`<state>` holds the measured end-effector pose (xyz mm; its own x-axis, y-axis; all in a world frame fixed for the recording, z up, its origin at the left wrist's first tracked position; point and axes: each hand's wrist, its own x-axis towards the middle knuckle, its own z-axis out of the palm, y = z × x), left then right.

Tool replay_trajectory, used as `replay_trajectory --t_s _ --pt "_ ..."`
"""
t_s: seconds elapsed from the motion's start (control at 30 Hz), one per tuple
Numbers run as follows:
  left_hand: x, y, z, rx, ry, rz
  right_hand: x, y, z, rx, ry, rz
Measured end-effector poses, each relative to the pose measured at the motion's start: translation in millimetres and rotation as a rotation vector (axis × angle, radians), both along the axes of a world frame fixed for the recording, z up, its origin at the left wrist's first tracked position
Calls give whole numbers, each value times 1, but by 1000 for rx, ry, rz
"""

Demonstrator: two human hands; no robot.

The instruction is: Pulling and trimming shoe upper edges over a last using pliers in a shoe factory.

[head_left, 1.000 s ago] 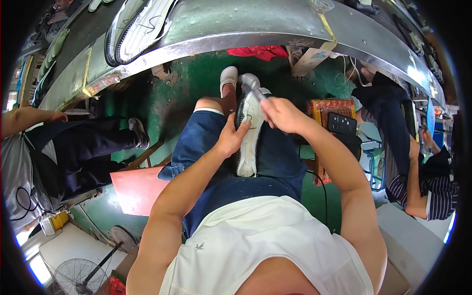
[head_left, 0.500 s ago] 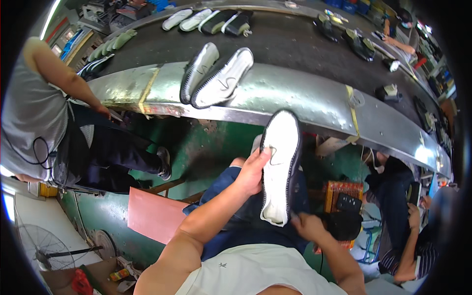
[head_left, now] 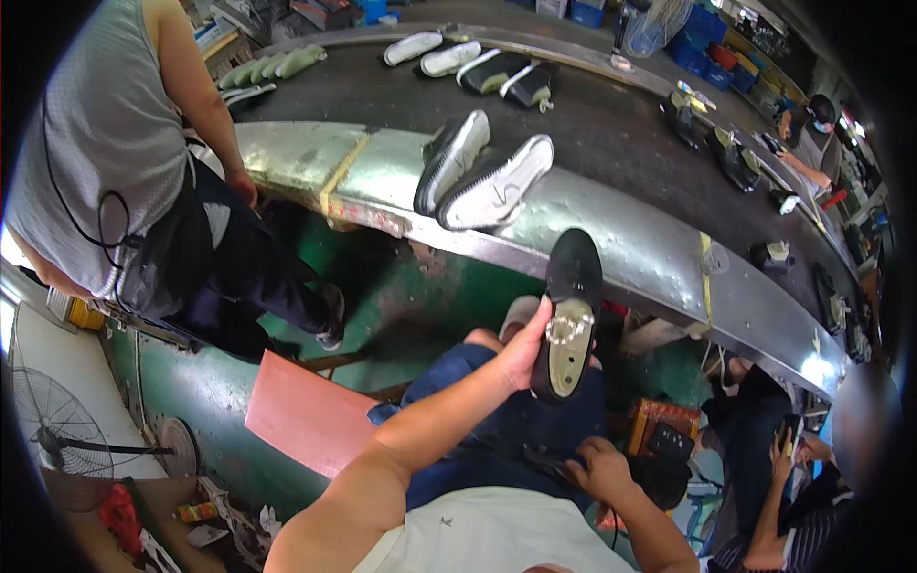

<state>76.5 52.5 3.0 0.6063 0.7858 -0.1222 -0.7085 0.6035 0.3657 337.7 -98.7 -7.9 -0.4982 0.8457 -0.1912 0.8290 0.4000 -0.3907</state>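
Note:
My left hand point(head_left: 528, 355) grips a black shoe point(head_left: 576, 265) by its side, holding it up above my lap. The shoe's top faces me, with an olive-green last inside it and a pale, beaded-looking band across the opening. Near my right thigh, my right hand point(head_left: 607, 470) has its fingers curled around something dark, whose kind I cannot make out. Beyond the held shoe, two shoes point(head_left: 499, 183) with white, stitched-edge undersides turned up rest on the bench's metal edge.
A dark conveyor-like bench point(head_left: 611, 143) runs across with a metal edge point(head_left: 611, 224). Several shoes and green lasts point(head_left: 287, 63) stand along it. A person in grey point(head_left: 105, 153) stands at left; another person point(head_left: 764, 516) sits at right. A pink board point(head_left: 304, 411) and a fan point(head_left: 62, 430) are at lower left.
My left hand has turned the shoe from its white underside to its black top. My right hand has moved slightly lower. The whole view has shifted, with the bench lying further right.

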Motion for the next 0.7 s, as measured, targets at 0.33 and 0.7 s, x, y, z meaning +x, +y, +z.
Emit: replay_trajectory --t_s 0.33,0.7 --pt "-10 -1 -57 48 92 8 -21 16 14 -35 21 1" --pt "-6 7 -5 -74 40 30 -28 55 35 152 282 52"
